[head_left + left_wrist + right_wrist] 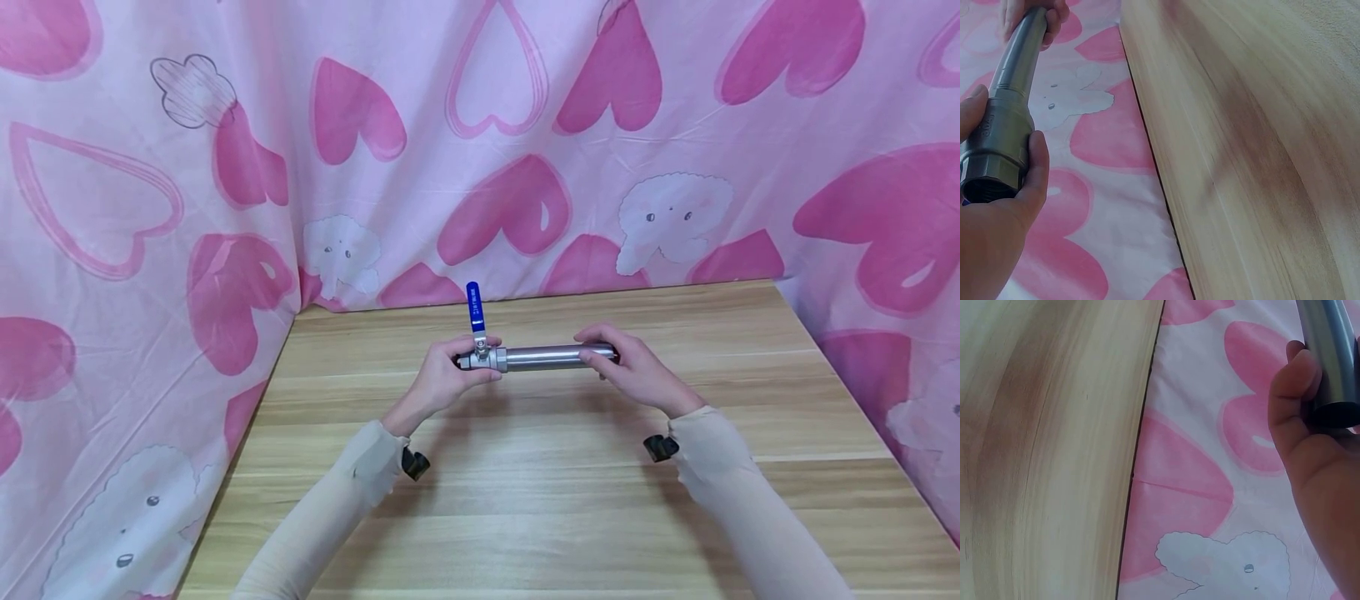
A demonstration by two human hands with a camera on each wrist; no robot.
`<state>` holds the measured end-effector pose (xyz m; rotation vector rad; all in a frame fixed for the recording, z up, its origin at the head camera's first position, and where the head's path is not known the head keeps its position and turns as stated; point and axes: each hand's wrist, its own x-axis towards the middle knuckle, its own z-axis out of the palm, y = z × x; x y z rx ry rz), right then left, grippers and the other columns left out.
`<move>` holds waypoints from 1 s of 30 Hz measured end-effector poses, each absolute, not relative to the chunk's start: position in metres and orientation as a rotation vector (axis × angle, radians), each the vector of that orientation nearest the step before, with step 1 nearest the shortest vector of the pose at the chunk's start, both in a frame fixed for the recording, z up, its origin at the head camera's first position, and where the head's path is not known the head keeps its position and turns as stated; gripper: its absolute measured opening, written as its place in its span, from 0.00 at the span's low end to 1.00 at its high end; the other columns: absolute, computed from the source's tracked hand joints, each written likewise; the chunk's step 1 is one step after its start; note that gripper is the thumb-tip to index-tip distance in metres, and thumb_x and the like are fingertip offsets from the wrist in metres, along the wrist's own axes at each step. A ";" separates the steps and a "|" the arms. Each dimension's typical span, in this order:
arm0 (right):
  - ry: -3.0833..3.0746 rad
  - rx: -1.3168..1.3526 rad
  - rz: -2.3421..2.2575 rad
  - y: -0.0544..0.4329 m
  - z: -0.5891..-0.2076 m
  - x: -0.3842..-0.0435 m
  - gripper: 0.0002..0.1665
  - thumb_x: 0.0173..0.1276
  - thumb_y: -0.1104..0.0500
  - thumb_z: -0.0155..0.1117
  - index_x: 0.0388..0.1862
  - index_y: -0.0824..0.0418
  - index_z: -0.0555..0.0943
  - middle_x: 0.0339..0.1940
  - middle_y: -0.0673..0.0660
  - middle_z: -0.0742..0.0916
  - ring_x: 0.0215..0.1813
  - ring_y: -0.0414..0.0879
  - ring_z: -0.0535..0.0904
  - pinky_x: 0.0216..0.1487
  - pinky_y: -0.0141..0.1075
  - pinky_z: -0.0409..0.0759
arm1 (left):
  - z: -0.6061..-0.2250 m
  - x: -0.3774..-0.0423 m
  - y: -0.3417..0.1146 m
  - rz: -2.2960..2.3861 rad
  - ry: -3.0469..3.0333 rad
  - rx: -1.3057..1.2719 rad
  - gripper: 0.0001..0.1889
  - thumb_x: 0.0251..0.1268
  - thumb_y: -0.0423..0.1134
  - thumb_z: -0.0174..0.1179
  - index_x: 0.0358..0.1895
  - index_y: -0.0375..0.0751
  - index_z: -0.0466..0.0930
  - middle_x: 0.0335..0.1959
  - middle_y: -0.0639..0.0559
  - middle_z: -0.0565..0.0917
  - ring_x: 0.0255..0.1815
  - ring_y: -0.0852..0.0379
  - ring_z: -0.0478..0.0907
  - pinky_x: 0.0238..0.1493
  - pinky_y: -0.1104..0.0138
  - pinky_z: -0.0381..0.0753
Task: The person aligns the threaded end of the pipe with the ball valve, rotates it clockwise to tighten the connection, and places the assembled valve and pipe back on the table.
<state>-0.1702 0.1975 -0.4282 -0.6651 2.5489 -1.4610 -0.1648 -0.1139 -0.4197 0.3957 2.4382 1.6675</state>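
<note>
A steel ball valve (487, 359) with a blue lever handle (476, 307) is joined to a shiny metal pipe (543, 357), both held above the table. My left hand (447, 372) grips the valve body, thumb on the near side and fingers on the far side. The pipe's right end is gripped by my right hand (628, 367). In the left wrist view the valve's open threaded end (990, 187) faces the camera, between thumb and fingers. In the right wrist view the pipe's dark open end (1335, 414) shows beside the right thumb. The lever points away from me.
A wood-grain table (555, 517) lies beneath both hands. Pink curtains (420, 200) with hearts and white cartoon animals hang behind it and along both sides. Small black cameras (662, 448) sit at both wrists.
</note>
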 end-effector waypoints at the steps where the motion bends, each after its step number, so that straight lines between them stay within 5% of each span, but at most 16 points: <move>1: 2.548 -0.671 -1.467 0.197 -0.429 -0.171 0.17 0.73 0.52 0.57 0.59 0.51 0.74 0.45 0.54 0.82 0.38 0.54 0.77 0.36 0.34 0.79 | -0.420 -0.165 -0.114 1.667 2.440 0.397 0.24 0.50 0.41 0.75 0.53 0.56 0.83 0.51 0.53 0.85 0.47 0.51 0.81 0.46 0.62 0.81; 12: 2.527 -0.661 -1.483 0.194 -0.427 -0.171 0.27 0.61 0.60 0.71 0.58 0.51 0.73 0.49 0.56 0.83 0.45 0.48 0.79 0.48 0.33 0.79 | -0.418 -0.164 -0.113 1.652 2.445 0.377 0.26 0.50 0.41 0.74 0.56 0.49 0.82 0.52 0.54 0.84 0.47 0.53 0.81 0.49 0.61 0.81; 18: 2.612 -0.740 -1.447 0.192 -0.428 -0.171 0.29 0.58 0.70 0.70 0.57 0.54 0.74 0.49 0.55 0.81 0.46 0.47 0.79 0.48 0.31 0.77 | -0.419 -0.164 -0.113 1.655 2.448 0.395 0.26 0.50 0.40 0.74 0.56 0.47 0.82 0.52 0.53 0.85 0.46 0.54 0.81 0.47 0.63 0.81; 30: 2.646 -0.740 -1.442 0.192 -0.426 -0.170 0.28 0.57 0.68 0.71 0.56 0.56 0.75 0.50 0.56 0.83 0.47 0.47 0.78 0.49 0.28 0.77 | -0.420 -0.165 -0.113 1.675 2.454 0.403 0.24 0.49 0.40 0.75 0.53 0.53 0.84 0.51 0.54 0.85 0.44 0.56 0.81 0.44 0.65 0.81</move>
